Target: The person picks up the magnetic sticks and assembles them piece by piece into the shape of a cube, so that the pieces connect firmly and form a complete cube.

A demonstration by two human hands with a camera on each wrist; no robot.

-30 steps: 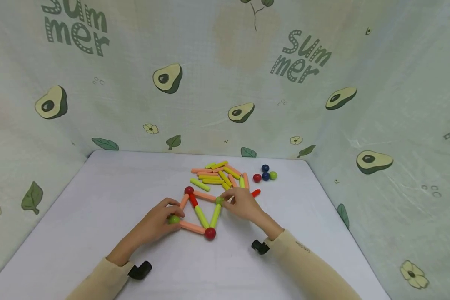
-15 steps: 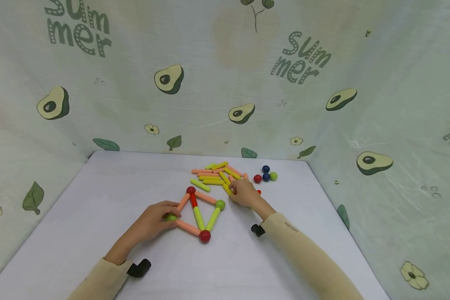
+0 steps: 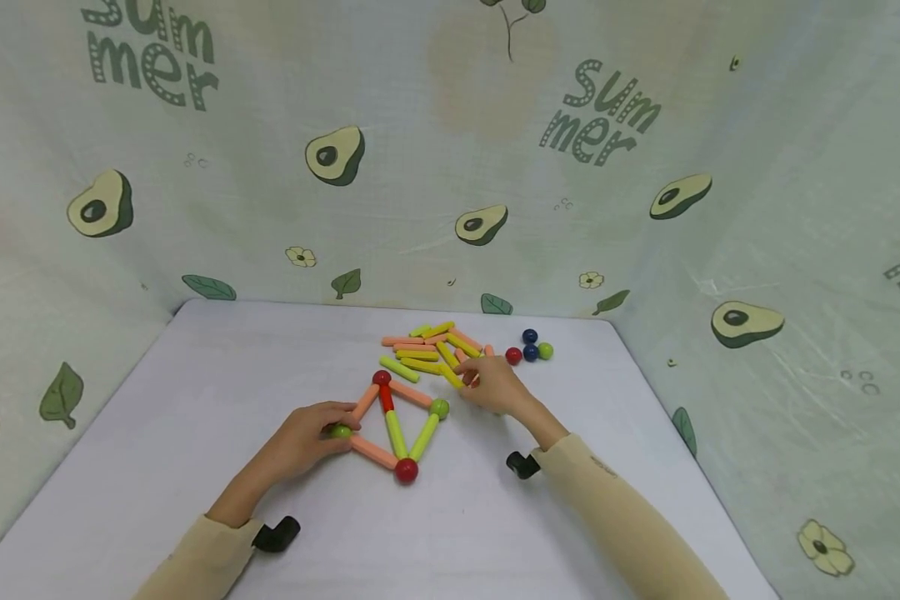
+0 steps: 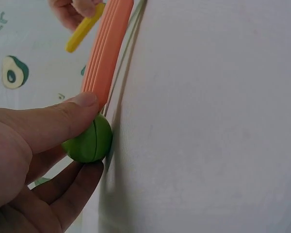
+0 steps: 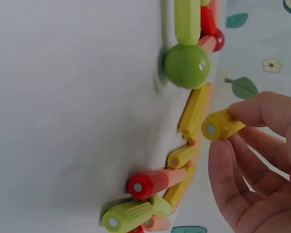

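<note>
Now, from the head, a flat frame (image 3: 396,433) of sticks and balls is seen lying on the table (image 3: 450,542), and its left corner, a green ball (image 3: 341,432), is gripped by the left hand (image 3: 306,440), presumably so the joints can't swing. Over at the pile (image 3: 417,355), a yellow stick (image 3: 451,377) is pinched by the right hand (image 3: 495,387); four loose balls (image 3: 531,353) are grouped to the right, perhaps set apart for easy picking. Across to the left wrist: the green ball is clasped between thumb and fingers, the thumb tip laid on the end of the orange stick (image 4: 108,51), by which the joint seems to be braced. And at the right wrist, the yellow stick is nipped by thumb and fingertips, apparently raised, its grey disc (image 5: 210,129) left uncovered, probably for joining.
</note>
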